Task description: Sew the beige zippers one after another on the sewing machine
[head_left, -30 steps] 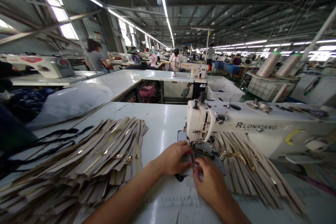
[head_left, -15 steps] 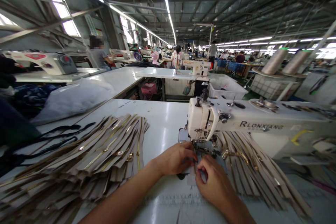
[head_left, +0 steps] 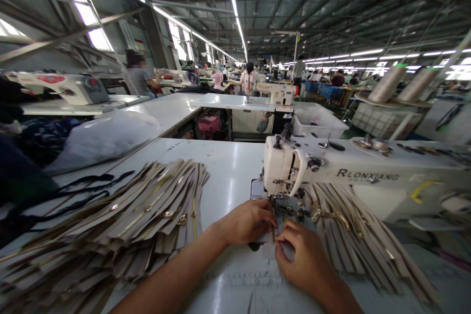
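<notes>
At the needle of a white sewing machine (head_left: pixel 279 167), my left hand (head_left: pixel 246 221) has its fingers bent together on a small grey fabric piece (head_left: pixel 269 250). Thumb and forefinger of my right hand (head_left: pixel 303 250) pinch the same piece from its right side. The part of the fabric under the presser foot is hidden by my fingers and the machine head. To the left lies a thick pile of grey zippers (head_left: pixel 147 216) with gold teeth and pulls. More grey zippers (head_left: pixel 353 235) lie fanned out to the right, partly beneath the machine arm.
A clear plastic bag (head_left: pixel 106 137) and dark straps (head_left: pixel 88 186) lie at the left. Beyond the table edge stand another sewing machine (head_left: pixel 277 93) and a white bin (head_left: pixel 320 122). Thread cones (head_left: pixel 388 86) rise at the right. People sit farther back.
My right hand has shifted slightly right, its thumb and forefinger forming a rounder loop. My left hand stays almost where it was by the needle.
</notes>
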Action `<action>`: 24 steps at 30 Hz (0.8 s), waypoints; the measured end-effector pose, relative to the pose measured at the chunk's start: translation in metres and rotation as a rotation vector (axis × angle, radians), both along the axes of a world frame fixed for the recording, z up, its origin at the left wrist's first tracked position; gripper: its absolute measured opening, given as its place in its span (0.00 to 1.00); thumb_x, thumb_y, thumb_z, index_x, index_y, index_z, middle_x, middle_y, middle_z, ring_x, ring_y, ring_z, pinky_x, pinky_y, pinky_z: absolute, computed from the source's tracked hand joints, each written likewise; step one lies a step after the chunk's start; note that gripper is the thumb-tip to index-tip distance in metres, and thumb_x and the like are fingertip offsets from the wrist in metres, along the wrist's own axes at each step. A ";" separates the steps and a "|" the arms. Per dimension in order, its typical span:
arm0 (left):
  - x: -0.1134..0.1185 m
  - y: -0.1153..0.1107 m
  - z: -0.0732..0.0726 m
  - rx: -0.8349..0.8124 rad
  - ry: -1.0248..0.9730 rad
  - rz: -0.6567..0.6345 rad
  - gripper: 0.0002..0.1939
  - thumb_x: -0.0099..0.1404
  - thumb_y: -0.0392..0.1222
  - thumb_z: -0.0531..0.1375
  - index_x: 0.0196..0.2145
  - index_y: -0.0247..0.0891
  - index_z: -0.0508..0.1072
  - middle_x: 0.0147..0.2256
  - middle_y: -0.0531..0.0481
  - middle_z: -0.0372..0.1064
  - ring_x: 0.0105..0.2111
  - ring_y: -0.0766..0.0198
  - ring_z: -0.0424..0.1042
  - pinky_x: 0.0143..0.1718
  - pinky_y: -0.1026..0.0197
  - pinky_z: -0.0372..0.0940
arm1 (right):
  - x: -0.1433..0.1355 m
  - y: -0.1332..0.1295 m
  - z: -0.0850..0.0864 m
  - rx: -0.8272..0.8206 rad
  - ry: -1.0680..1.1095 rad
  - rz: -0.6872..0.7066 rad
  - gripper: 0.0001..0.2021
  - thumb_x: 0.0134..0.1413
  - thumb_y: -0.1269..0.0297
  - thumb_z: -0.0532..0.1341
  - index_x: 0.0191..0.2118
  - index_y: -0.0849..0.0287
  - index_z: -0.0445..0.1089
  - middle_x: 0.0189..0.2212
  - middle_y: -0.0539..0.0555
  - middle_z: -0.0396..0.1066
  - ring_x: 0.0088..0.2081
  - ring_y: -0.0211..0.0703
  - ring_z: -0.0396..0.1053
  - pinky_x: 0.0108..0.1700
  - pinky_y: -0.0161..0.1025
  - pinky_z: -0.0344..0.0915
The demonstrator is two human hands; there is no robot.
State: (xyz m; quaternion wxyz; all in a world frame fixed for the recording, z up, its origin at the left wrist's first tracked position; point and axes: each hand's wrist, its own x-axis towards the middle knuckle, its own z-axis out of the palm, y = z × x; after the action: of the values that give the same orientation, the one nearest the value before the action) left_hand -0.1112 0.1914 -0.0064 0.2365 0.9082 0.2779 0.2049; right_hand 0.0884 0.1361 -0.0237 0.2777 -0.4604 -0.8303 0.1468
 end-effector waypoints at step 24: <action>0.002 0.001 0.002 0.030 0.017 -0.019 0.08 0.63 0.31 0.59 0.39 0.39 0.74 0.39 0.47 0.69 0.41 0.59 0.68 0.45 0.59 0.63 | 0.006 0.001 0.002 0.031 -0.035 0.031 0.08 0.51 0.71 0.55 0.22 0.58 0.65 0.25 0.50 0.66 0.31 0.38 0.65 0.34 0.35 0.56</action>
State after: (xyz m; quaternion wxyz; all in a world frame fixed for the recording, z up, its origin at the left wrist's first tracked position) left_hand -0.1095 0.1925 -0.0048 0.2225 0.9160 0.2679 0.1991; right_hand 0.0946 0.1368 -0.0218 0.2677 -0.4455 -0.8443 0.1302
